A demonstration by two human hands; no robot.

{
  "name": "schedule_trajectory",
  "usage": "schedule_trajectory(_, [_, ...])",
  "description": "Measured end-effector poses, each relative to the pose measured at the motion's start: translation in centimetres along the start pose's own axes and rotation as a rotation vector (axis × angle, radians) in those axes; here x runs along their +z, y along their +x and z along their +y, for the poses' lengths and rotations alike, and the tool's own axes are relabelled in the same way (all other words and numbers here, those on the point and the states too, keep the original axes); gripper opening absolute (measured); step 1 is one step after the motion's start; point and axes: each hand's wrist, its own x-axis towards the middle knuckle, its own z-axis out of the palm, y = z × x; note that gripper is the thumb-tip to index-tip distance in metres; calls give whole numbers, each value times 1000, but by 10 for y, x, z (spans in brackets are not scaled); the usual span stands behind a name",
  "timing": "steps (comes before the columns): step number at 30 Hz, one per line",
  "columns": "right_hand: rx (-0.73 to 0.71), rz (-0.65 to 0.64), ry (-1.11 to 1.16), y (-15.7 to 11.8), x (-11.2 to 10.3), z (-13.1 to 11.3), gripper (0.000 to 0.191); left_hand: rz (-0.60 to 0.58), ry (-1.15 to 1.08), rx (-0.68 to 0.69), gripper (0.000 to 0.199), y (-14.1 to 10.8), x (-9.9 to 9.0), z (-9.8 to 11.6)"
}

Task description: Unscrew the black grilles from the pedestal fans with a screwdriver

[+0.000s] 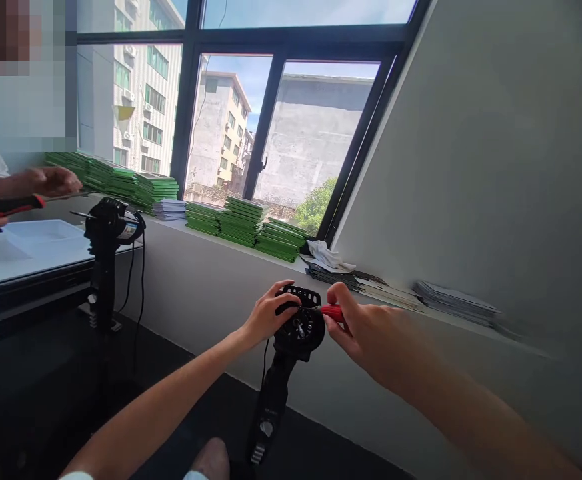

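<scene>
A black machine head point(301, 337) on a black upright post point(272, 400) stands in front of me, with a silver part at its centre. My left hand point(271, 312) rests on its upper left side, fingers bent over the rim and fingertips near the inner edge. From the right, my right hand point(358, 327) grips a red-handled tool point(331, 312) between thumb and fingers. The tool's thin end points left at the top of the machine head, close to my left fingertips. Whether its tip touches anything is too small to tell.
At left a person's hands point(53, 181) hold a red-and-black screwdriver point(13, 205) near a second black machine point(108, 227). Green stacks point(241, 223), a white cloth point(328, 255) and flat sheets point(455, 301) lie along the window ledge. A white tray point(45, 230) sits at left.
</scene>
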Motion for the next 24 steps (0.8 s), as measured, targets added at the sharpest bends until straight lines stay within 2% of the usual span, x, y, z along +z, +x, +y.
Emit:
schedule_trajectory(3, [84,17,-112,1,-5,0,34,49,-21,-25,15,-4,9,0])
schedule_trajectory(7, [-5,-35,42,4,-10,4,22,114,-47,-54,17,-8,21,-4])
schedule_trajectory(11, [123,-15,-131,5,-7,7,42,124,-58,-46,21,-9,25,-9])
schedule_trajectory(16, [26,-43,-3,2,-4,2,26,107,-32,-39,22,-8,22,-11])
schedule_trajectory(20, [109,-12,-163,0,-4,-3,43,105,-19,-39,23,-10,19,-9])
schedule_trajectory(24, [-26,-50,-35,-1,-4,-5,26,103,-12,-35,23,-11,19,-7])
